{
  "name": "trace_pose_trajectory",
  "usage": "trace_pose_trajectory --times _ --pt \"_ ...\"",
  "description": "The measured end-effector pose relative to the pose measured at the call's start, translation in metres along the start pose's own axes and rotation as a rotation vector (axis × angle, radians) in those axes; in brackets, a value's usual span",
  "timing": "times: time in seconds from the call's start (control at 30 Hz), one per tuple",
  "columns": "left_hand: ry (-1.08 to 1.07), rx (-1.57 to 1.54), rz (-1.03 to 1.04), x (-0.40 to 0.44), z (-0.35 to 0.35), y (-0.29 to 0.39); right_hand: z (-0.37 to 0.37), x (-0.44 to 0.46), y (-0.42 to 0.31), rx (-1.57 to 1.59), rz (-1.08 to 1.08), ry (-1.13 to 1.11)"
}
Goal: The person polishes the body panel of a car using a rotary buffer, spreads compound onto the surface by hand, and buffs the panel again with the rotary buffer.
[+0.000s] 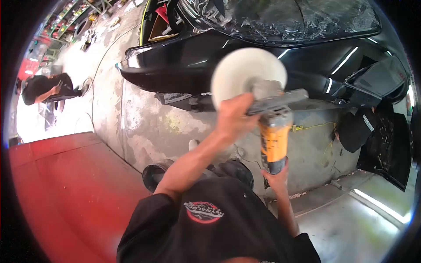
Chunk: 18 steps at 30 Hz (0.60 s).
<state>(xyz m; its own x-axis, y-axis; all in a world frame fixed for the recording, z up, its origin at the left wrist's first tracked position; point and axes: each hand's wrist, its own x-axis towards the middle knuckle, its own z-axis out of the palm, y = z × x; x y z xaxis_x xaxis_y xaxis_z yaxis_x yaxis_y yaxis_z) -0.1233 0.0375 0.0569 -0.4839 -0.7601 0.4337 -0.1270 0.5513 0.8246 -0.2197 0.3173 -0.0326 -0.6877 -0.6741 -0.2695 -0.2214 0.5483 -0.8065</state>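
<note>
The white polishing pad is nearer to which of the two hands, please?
Left: the left hand grips the front handle beside the white polishing pad; the right hand holds the rear end of the polisher.

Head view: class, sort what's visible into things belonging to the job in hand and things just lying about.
Job in hand:
- left hand
- right hand
- orange polisher
- white pad
- black car

Seemingly just lying about:
- red bodywork
- dark panel, far right
- shelved items
</note>
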Motion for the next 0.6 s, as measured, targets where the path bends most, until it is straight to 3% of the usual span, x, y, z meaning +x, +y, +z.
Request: trace_pose_trajectory --times 0.13,0.23,0.33,0.4,0.53,0.6 --pt "-0.066 -0.092 0.092 0.004 0.046 0.004 -0.001 -0.008 0.037 0.099 0.062 0.063" --pt "-0.068 -0.087 0.071 -0.009 0.026 -0.003 0.014 -0.014 0.026 0.107 0.054 0.032" --pt "-0.006 -0.013 0.037 -0.035 -0.039 -0.027 0.058 -0.029 0.01 0.093 0.015 -0.06" --pt "-0.022 0.171 -0.095 -0.056 -0.101 -0.044 0.097 -0.036 0.003 0.038 -0.036 -0.151" --pt "0.224 0.511 -0.059 -0.086 -0.212 -0.066 0.175 -0.026 -0.072 -0.002 -0.016 -0.402" --pt "0.318 0.406 -0.069 -0.092 -0.251 -0.082 0.21 -0.018 -0.087 0.103 -0.082 -0.448"
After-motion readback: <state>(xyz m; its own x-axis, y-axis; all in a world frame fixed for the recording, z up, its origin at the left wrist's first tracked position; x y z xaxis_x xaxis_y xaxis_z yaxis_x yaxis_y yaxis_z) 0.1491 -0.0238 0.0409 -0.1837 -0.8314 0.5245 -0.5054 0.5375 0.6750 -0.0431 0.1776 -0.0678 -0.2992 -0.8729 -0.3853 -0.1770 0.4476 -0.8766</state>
